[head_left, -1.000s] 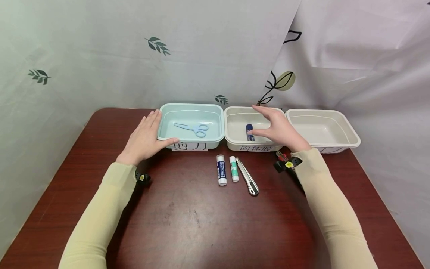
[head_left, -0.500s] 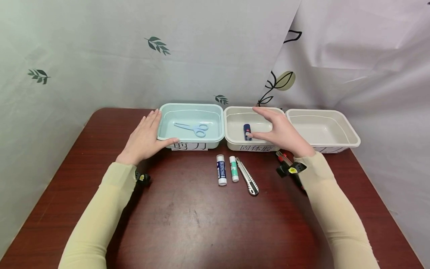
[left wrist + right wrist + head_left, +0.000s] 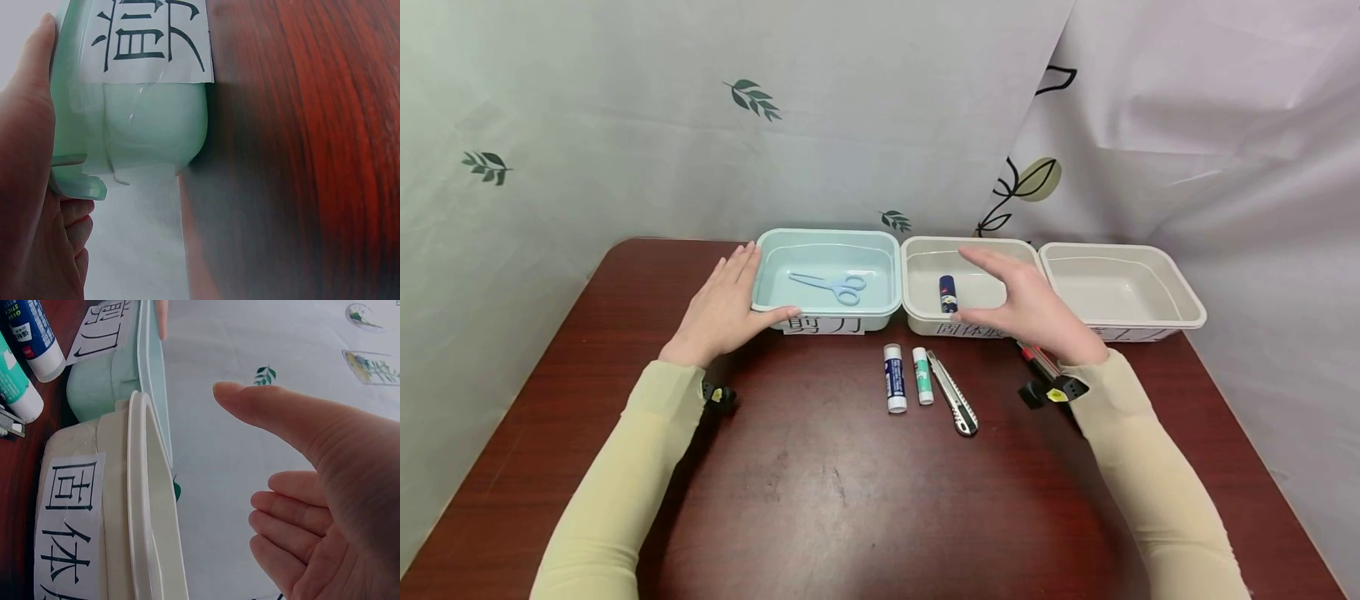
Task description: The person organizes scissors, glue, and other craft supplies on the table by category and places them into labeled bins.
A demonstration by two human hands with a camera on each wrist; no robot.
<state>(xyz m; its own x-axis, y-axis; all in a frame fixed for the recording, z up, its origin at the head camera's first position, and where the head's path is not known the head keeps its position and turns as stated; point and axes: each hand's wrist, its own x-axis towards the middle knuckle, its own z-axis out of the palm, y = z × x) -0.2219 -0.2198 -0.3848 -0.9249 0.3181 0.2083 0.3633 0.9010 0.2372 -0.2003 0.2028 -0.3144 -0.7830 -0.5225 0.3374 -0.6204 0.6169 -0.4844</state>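
Note:
My left hand (image 3: 718, 304) rests on the left end of the light blue bin (image 3: 880, 310), its fingers straight along the side and its thumb on the front rim (image 3: 69, 125). Pale blue scissors (image 3: 831, 287) lie in that bin. My right hand (image 3: 1030, 304) hovers over the right part of the middle beige bin (image 3: 917, 310), thumb and fingers spread apart with nothing between them. A dark blue glue stick (image 3: 948, 293) lies inside this bin, just left of the thumb tip. In the right wrist view, the right hand (image 3: 325, 487) is beside the bin's rim.
In front of the bins lie a blue-and-white glue stick (image 3: 895, 379), a smaller green-and-white glue stick (image 3: 922, 377) and a silver utility knife (image 3: 953, 394). A red-and-black utility knife (image 3: 1037, 360) is partly hidden under the right wrist. Another beige bin (image 3: 1187, 321) stands at right.
The glue stick in the middle bin has rolled a little left. My right hand has drawn slightly back towards me, away from it. The left hand has stayed in place.

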